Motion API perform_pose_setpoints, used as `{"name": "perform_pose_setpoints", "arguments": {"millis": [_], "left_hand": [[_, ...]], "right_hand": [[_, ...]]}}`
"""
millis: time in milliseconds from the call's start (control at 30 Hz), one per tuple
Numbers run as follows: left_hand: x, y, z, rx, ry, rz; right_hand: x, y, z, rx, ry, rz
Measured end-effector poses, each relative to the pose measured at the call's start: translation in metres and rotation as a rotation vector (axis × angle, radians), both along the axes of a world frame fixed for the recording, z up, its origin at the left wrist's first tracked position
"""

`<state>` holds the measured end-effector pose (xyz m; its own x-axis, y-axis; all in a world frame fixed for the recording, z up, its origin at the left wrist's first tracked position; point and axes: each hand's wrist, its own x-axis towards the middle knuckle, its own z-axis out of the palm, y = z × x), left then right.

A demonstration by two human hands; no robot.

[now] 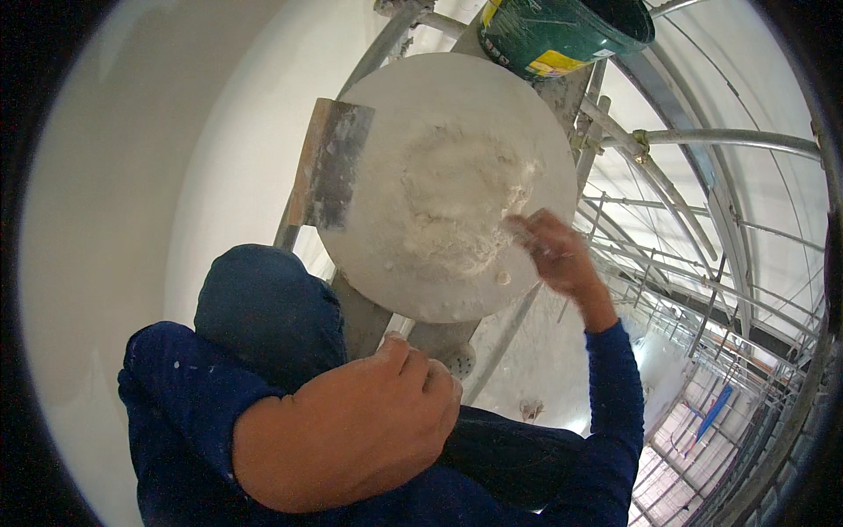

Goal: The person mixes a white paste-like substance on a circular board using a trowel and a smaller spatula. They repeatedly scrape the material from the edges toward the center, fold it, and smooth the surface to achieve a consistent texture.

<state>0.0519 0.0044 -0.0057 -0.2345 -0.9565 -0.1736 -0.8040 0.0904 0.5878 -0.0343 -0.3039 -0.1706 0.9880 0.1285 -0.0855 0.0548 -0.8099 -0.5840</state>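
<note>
A round pale board or shallow pan (369, 263) lies before me, with a lumpy mound of whitish plaster-like material (457, 193) spread over its middle. At the right of the mound, my right hand (562, 259) has its fingers drawn together, the tips touching or just over the material and somewhat blurred. My left hand (395, 404) is closed below the board's near edge, its fingers curled. A pale narrow piece shows by its thumb, but what it grips is hidden. Across the board's left rim rests a wide scraper (334, 162) with a wooden back and smeared blade.
A green bucket (562, 39) with yellow label patches stands beyond the board. Scaffold tubes (729, 138) cross on the right, above a lower level far below. A smooth pale curved wall (114, 220) rises on the left. My bent knee (263, 307) is near the board.
</note>
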Motion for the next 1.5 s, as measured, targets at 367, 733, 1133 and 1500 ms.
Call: {"name": "perform_pose_setpoints", "arguments": {"millis": [367,733,1133,1500], "left_hand": [[0.002,-0.002,0.008,0.162,0.035,-0.005],[-0.002,-0.004,0.006,0.111,-0.021,-0.060],[0.002,0.009,0.009,0.125,-0.012,-0.030],[0.021,-0.001,-0.005,0.395,-0.090,0.038]], "right_hand": [[-0.019,-0.040,-0.038,-0.276,0.120,-0.161],[-0.056,0.024,-0.029,-0.062,0.099,-0.193],[-0.118,-0.019,-0.016,0.387,0.244,-0.594],[-0.221,0.103,-0.130,1.119,0.506,-1.131]]}}
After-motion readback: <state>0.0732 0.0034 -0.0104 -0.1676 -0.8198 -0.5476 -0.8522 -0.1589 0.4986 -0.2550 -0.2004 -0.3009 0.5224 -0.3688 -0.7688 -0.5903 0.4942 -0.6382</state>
